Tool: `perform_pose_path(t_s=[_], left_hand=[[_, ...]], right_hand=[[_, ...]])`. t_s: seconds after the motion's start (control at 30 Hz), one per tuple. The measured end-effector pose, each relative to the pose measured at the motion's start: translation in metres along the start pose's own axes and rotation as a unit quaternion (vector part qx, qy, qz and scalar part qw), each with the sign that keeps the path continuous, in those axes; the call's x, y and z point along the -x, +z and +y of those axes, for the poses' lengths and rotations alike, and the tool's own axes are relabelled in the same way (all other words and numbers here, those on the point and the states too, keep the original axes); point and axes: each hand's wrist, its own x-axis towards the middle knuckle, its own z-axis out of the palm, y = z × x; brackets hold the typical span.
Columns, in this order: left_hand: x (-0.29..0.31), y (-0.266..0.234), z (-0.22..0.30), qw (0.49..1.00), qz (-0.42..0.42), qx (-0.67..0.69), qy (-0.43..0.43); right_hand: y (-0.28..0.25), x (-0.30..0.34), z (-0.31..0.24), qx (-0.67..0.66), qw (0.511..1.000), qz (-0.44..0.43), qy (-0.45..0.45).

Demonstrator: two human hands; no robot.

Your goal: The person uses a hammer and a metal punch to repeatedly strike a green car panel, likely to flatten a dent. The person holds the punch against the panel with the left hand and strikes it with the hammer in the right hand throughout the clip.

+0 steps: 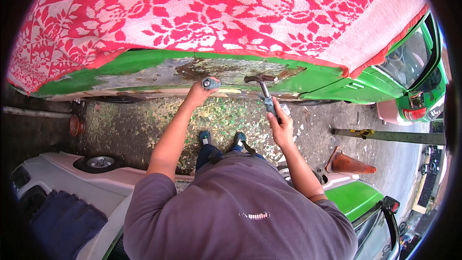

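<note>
The head view shows the right hand with its fingers wrapped round the dark grip of a hammer, whose head is at the far end, in front of the scraped side of a green car; whether metal meets panel I cannot tell. To the left, the left hand has its fingers curled about a grey-blue rounded piece, its use unclear, close to the same panel.

The two hands are near each other, so a swing drifting left could catch the left knuckles. The bluish wrap on the hammer looks ragged and, if loose, might let the grip twist. A glancing blow could dent the bared metal or snag the red floral cloth draped over the car. Loose flakes lie around the shoes, and a shifted foot could slide on them, spoiling aim.
</note>
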Motion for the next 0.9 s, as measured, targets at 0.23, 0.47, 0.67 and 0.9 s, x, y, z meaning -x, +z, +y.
perform_pose_path(t_s=[0.23, 0.47, 0.67, 0.9], left_hand=[[0.010, 0.017, -0.009, 1.000, -0.010, -0.027, 0.006], [0.015, 0.023, -0.020, 0.998, 0.007, -0.048, 0.029], [0.016, 0.031, -0.013, 0.996, 0.006, -0.084, 0.030], [0.007, 0.037, 0.000, 0.994, -0.001, -0.113, -0.002]], right_hand=[[0.000, 0.001, 0.006, -0.014, 0.999, -0.001, 0.039], [0.002, 0.003, 0.011, -0.006, 1.000, 0.013, -0.012], [0.005, 0.006, 0.008, 0.025, 0.998, -0.002, -0.056], [0.009, 0.011, -0.031, 0.080, 0.980, -0.051, -0.176]])
